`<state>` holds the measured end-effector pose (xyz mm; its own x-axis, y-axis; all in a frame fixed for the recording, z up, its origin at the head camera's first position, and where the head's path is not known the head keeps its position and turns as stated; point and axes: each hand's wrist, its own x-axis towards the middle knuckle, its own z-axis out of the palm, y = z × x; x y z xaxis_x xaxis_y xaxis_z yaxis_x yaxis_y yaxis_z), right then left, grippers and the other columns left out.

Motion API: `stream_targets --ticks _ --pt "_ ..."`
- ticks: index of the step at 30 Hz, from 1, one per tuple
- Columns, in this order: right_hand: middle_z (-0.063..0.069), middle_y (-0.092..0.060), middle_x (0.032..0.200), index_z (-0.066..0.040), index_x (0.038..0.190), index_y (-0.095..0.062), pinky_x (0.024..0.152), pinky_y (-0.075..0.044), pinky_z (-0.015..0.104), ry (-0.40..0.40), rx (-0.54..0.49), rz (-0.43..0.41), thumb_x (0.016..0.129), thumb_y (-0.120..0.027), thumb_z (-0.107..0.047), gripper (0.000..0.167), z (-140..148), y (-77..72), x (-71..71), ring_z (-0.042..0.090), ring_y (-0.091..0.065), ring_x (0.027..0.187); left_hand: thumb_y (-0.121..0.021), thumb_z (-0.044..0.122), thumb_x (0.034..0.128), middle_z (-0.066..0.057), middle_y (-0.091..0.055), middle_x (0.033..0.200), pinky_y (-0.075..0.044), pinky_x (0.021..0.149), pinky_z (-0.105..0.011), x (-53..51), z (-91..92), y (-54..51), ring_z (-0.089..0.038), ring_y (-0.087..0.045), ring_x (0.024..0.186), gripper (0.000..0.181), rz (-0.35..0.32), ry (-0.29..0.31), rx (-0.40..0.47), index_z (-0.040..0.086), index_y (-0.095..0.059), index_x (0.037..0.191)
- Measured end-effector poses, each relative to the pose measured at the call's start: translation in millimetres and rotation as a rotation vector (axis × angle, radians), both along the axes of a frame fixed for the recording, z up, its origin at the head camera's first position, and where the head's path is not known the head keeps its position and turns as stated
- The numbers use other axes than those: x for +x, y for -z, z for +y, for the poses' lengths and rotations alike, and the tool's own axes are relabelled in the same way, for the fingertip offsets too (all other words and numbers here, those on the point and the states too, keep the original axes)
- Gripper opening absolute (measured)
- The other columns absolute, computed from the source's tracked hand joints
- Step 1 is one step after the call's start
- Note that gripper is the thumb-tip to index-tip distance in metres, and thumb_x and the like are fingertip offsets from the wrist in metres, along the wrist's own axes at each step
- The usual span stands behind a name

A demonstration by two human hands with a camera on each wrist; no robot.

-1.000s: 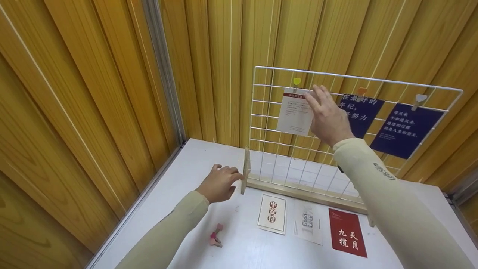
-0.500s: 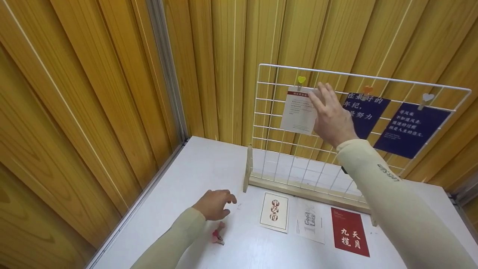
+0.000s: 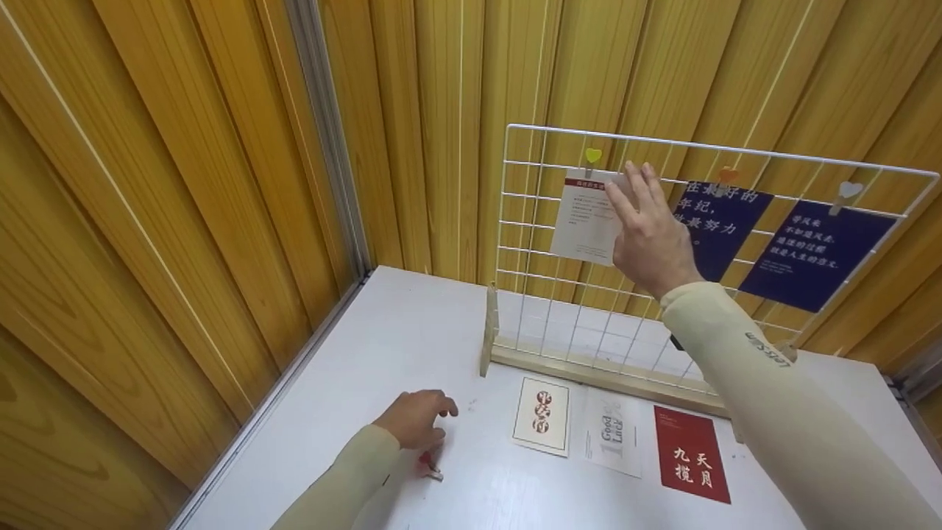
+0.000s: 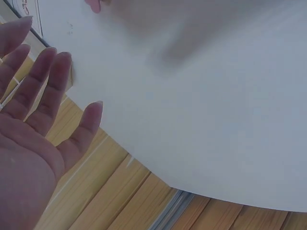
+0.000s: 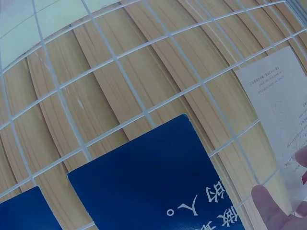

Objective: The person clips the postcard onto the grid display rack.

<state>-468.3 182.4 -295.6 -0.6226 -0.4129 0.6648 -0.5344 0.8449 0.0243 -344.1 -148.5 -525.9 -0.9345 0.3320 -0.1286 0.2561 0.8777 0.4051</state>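
The right hand [image 3: 651,239] is raised at the wire grid [image 3: 544,294], fingers extended at the right edge of the white card [image 3: 581,221], which hangs under a yellow heart clip [image 3: 593,155]. In the right wrist view its fingertips show by the white card [image 5: 276,100]; whether they touch it I cannot tell. Low over the table, the left hand [image 3: 416,419] has loosely bent, spread fingers with nothing between them. Just below it lie pink and red clips [image 3: 430,468], partly covered by the hand. The left wrist view shows the left hand [image 4: 38,120] apart from a pink clip [image 4: 95,5].
Two dark blue cards [image 3: 725,228] hang on the grid under orange [image 3: 728,175] and white [image 3: 851,191] heart clips. On the table before the grid's wooden base [image 3: 603,377] lie a cream card [image 3: 542,416], a pale card [image 3: 612,434] and a red card [image 3: 692,453].
The left hand has come away from the grid's wooden foot, down toward the pink and red clips. The right hand stays by the white card with little change.
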Motion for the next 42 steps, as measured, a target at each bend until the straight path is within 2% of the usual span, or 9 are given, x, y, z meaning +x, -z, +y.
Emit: stream_targets --ticks 6,11,15,19,23,26,30,34,42 --pt "0.016 -0.026 0.16 -0.002 0.146 -0.045 0.06 -0.056 0.047 -0.014 -0.032 0.034 0.081 -0.052 0.014 0.067 1 0.9 -0.4 0.033 -0.019 0.148 -0.076 0.011 0.0847 0.005 -0.066 0.105 -0.049 0.092 -0.042 -3.4 0.5 7.6 -0.018 -0.063 0.101 0.032 -0.026 0.007 0.001 0.018 -0.071 0.116" --pt "0.019 -0.028 0.158 0.001 0.143 -0.048 0.06 -0.056 0.045 -0.034 -0.102 0.077 0.08 -0.05 0.016 0.064 -7 12.1 7.5 0.035 -0.021 0.147 -0.075 0.011 0.0839 0.006 -0.065 0.102 -0.049 0.092 -0.044 -3.5 -0.2 14.0 -0.018 -0.063 0.098 0.031 -0.038 0.011 0.005 0.018 -0.072 0.114" --pt "0.025 -0.038 0.149 0.004 0.134 -0.053 0.076 -0.056 0.048 -0.068 -0.142 0.118 0.079 -0.054 0.012 0.056 -18 33.4 17.7 0.04 -0.033 0.138 -0.073 0.01 0.0835 0.005 -0.066 0.101 -0.047 0.093 -0.048 -0.2 -2.6 19.1 -0.018 -0.063 0.097 0.03 -0.027 0.029 0.014 0.017 -0.072 0.113" --pt "0.028 -0.051 0.125 0.006 0.126 -0.056 0.088 -0.051 0.049 -0.142 -0.14 0.104 0.079 -0.056 0.01 0.047 -25 66.1 25.1 0.043 -0.049 0.115 -0.072 0.008 0.0834 0.005 -0.067 0.101 -0.045 0.096 -0.055 2.7 -5.4 23.7 -0.019 -0.064 0.1 0.03 0.005 0.049 0.019 0.017 -0.073 0.112" --pt "0.022 -0.056 0.112 0.003 0.125 -0.058 0.083 -0.051 0.046 -0.205 -0.105 -0.032 0.08 -0.062 0.008 0.045 -27 98.5 31.9 0.037 -0.056 0.1 -0.071 0.008 0.0836 0.006 -0.066 0.1 -0.046 0.093 -0.053 2.8 -5.7 24.3 -0.017 -0.063 0.099 0.03 0.022 0.054 0.014 0.018 -0.073 0.111" --pt "0.018 -0.058 0.108 0.001 0.124 -0.06 0.082 -0.052 0.046 -0.229 -0.081 -0.183 0.08 -0.07 0.005 0.045 -25 118.9 36.0 0.033 -0.058 0.096 -0.07 0.009 0.0836 0.006 -0.067 0.1 -0.046 0.091 -0.051 3.0 -3.5 21.6 -0.015 -0.063 0.097 0.029 0.03 0.054 0.018 0.019 -0.073 0.111" --pt "0.014 -0.06 0.109 -0.001 0.123 -0.062 0.088 -0.051 0.048 -0.211 -0.046 -0.421 0.085 -0.073 -0.004 0.04 -22 139.3 37.7 0.032 -0.059 0.102 -0.07 0.008 0.084 0.007 -0.066 0.099 -0.046 0.089 -0.048 4.2 -1.7 20.6 -0.014 -0.062 0.097 0.027 0.043 0.048 0.026 0.018 -0.074 0.109" --pt "0.018 -0.06 0.122 -0.002 0.129 -0.06 0.099 -0.044 0.051 -0.159 -0.037 -0.65 0.089 -0.071 -0.011 0.042 -19 152.3 37.3 0.037 -0.055 0.118 -0.07 0.008 0.0846 0.008 -0.066 0.1 -0.045 0.09 -0.048 5.6 -0.1 21.6 -0.015 -0.062 0.099 0.027 0.037 0.038 0.037 0.018 -0.074 0.11" --pt "0.021 -0.056 0.133 -0.001 0.132 -0.058 0.105 -0.038 0.052 -0.103 -0.06 -0.903 0.085 -0.078 -0.012 0.052 -14 181.3 33.9 0.04 -0.049 0.127 -0.069 0.008 0.0847 0.007 -0.067 0.1 -0.044 0.088 -0.046 6.1 2.4 21.9 -0.012 -0.058 0.091 0.034 0.042 0.02 0.052 0.018 -0.071 0.117"
